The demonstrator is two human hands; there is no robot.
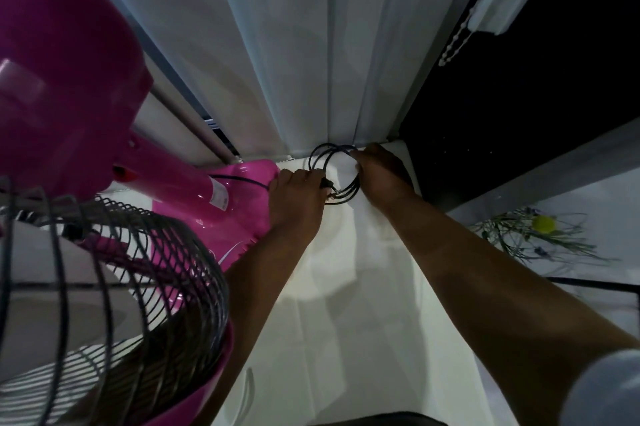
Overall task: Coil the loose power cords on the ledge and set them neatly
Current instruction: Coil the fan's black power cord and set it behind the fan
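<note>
Head view looks down along two bare forearms reaching to the far end of a white ledge [349, 304], where it meets a pale curtain [294, 44] hanging through the upper middle of the frame. A black power cord [351, 188], wound into several round loops, sits just above the centre of the frame between the two hands, over the ledge right at the foot of the curtain. The left hand [296, 198] grips the left side of the coil, its fingers curled round the strands, with the cord's plug end poking out beside its knuckles toward the lower part of the loop. The right hand [379, 172] grasps the right side of the coil, fingers bent over the strands and hiding that part of the loop.

A pink fan [104, 155] fills the left side of the frame: its rounded motor housing in the upper left, its dark wire cage in the lower left, and its glossy base touching or just beside the left hand. A thin black lead runs across the fan's base toward the left hand. At the right edge, below a dark window, lies a spray of flowers [540, 231] with a yellow bloom. A white beaded blind chain [457, 41] hangs in the upper right.
</note>
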